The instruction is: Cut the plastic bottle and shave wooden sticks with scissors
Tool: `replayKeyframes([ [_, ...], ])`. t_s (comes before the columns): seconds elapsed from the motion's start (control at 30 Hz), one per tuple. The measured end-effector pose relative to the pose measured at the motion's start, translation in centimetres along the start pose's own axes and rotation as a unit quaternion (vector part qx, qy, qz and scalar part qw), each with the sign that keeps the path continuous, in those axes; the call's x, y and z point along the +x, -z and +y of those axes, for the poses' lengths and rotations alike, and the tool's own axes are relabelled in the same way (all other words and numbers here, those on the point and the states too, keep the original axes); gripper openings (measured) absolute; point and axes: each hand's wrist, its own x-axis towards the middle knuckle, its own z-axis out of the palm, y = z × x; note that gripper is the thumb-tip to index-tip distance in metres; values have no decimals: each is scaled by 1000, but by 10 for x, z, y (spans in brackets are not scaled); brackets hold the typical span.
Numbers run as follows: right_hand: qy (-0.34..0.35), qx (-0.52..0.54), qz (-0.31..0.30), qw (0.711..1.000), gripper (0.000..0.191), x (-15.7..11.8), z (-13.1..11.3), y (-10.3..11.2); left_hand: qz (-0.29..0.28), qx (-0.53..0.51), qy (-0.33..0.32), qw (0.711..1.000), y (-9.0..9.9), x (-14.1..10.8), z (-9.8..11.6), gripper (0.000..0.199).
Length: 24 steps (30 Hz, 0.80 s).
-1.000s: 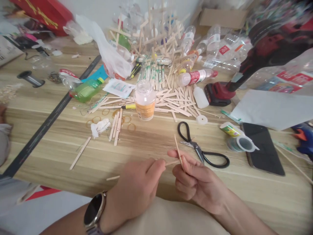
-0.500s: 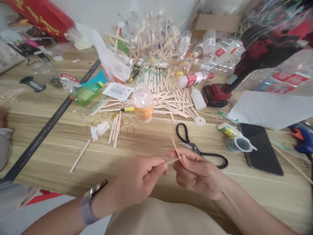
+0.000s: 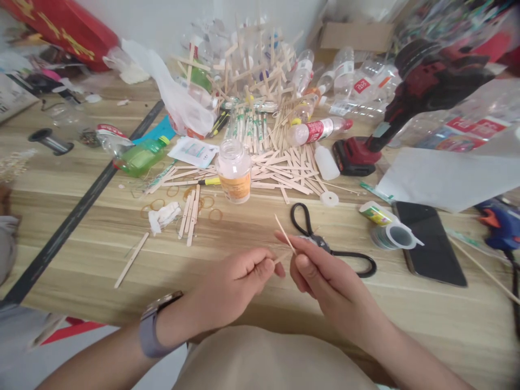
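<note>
Low in the middle of the head view, my left hand (image 3: 239, 287) pinches a flat wooden craft stick (image 3: 283, 257) between thumb and fingers; most of that stick is hidden in the grip. My right hand (image 3: 329, 279) is closed on a thin pointed wooden stick (image 3: 285, 234), which slants up and to the left past the thumb. Both sticks meet, or nearly meet, between the hands; contact between them is unclear. Just behind the right hand lie black-handled scissors (image 3: 301, 218), partly covered by it.
Behind stand a clear jar (image 3: 234, 173) and a heap of craft sticks (image 3: 284, 170). Loose sticks (image 3: 190, 215) and crumpled white tissue (image 3: 163, 218) lie left. A phone (image 3: 430, 244), a red cordless tool (image 3: 357, 156) and a glue gun (image 3: 501, 225) are at right.
My right hand has turned, its fingers reaching further left, and the thin stick now leans more to the left. My left hand stays closed on the craft stick, slightly lower at the wrist.
</note>
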Motion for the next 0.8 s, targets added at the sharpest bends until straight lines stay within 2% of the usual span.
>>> replayKeyframes([
  [0.07,48,-88,2,995,39,-1,1,-1,62,39,-12,997,-7,-1,-3,31],
  [0.2,71,-118,5,991,44,-5,6,-7,187,120,-70,973,-24,-4,-7,23],
  [0.33,100,-143,34,984,50,-9,7,-14,214,134,-129,959,-32,-7,-9,20],
  [0.4,108,-151,17,982,52,-10,6,-15,197,118,-121,966,-30,-8,-8,21],
  [0.5,121,-141,-52,981,55,-7,5,-6,131,53,-73,987,-21,-10,-7,28],
  [0.6,141,-118,-162,969,57,1,5,14,15,-56,2,998,-9,-8,-6,31],
  [0.7,166,-101,-277,941,59,8,7,31,-127,-176,90,972,-1,-2,-4,34],
  [0.73,168,-97,-291,937,57,9,8,32,-146,-190,102,966,-1,0,-3,34],
  [0.77,161,-95,-280,942,52,8,9,30,-137,-178,96,970,-1,1,-3,34],
  [0.8,143,-89,-239,956,46,7,10,25,-100,-139,73,983,-3,3,-2,33],
])
